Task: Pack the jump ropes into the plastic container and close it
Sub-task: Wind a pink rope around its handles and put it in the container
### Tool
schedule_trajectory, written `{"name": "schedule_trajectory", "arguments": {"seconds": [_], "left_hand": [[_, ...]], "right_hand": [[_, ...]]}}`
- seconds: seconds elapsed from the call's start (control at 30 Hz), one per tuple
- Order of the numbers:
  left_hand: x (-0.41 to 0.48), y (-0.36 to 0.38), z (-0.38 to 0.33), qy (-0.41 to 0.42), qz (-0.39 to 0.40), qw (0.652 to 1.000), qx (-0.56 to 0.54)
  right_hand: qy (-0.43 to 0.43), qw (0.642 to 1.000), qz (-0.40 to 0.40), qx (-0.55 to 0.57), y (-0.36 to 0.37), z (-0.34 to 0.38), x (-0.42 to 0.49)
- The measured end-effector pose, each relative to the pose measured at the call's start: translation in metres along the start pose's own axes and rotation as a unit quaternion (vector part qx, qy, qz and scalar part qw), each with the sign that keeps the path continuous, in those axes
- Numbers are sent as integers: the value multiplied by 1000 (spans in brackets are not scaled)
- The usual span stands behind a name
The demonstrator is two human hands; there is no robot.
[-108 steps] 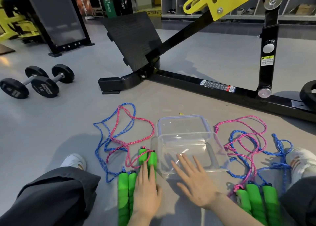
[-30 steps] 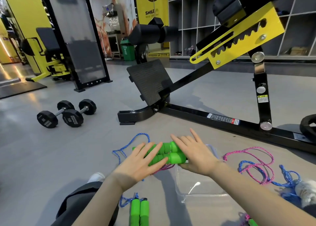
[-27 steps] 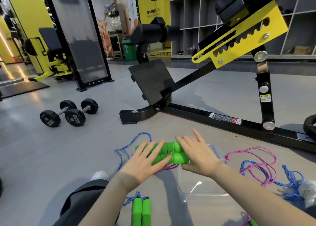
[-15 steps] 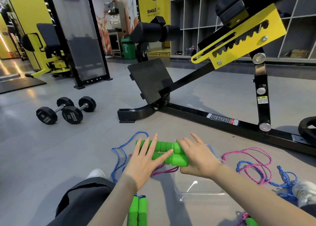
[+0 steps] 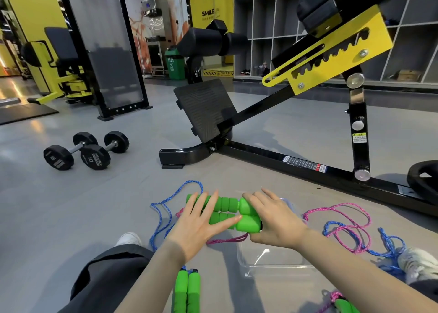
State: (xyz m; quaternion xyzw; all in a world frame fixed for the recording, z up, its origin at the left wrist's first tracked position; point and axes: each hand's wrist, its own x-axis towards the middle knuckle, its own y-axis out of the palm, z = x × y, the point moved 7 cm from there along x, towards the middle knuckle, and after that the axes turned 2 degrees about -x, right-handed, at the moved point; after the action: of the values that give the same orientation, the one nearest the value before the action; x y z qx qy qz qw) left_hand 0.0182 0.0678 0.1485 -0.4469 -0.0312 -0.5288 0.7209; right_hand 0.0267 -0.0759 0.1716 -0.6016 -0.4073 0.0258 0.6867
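The pair of green foam jump-rope handles (image 5: 227, 212) lies side by side and level in my hands, off the floor, over the near-left edge of the clear plastic container (image 5: 272, 263). My right hand (image 5: 275, 222) grips their right ends, fingers over the top and thumb tucked beneath. My left hand (image 5: 199, 222) lies flat across the left part with fingers straight, pressing more than holding. The pink and blue braided cord (image 5: 166, 208) hangs from the handles and sprawls on the grey floor (image 5: 71, 217) to the left; none of it is in the container, as far as I can see.

I judge the step in hand is gathering this first rope. To do it well I would keep the handles clamped together as a core and wind the loose cord round them in tight turns, drawing it in from the left so it does not snag my knee or the second pair of green handles (image 5: 187, 289) lying on the floor beneath my left forearm. A loose bundle will likely spring open and foul the closing. Lay it flat against one wall, leaving room for the others.

The other tangle of pink and blue rope (image 5: 343, 225) lies just right of the container. I cannot make out a lid for certain. The black dumbbells (image 5: 87, 150) and the black bench frame (image 5: 296, 163) sit well apart.
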Motion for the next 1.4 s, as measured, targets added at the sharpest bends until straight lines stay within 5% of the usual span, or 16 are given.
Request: {"name": "schedule_trajectory", "arguments": {"seconds": [0.13,0.3,0.53,0.7,0.93,1.4], "left_hand": [[-2,0,4,5,-13,1000,15],[-18,1,48,-40,-3,997,60],[-33,-16,90,-103,-42,990,90],[-32,-26,106,-130,-55,985,102],[-12,-41,119,-164,-70,979,95],[55,-62,119,-189,-193,958,93]], "right_hand": [[35,991,99,77,9,-5,1],[184,932,248,189,26,-38,-3],[286,955,67,-39,-25,-95,43],[402,862,-48,304,-49,-115,69],[264,941,-191,91,-172,-121,133],[85,954,-281,-66,-347,-119,175]]}}
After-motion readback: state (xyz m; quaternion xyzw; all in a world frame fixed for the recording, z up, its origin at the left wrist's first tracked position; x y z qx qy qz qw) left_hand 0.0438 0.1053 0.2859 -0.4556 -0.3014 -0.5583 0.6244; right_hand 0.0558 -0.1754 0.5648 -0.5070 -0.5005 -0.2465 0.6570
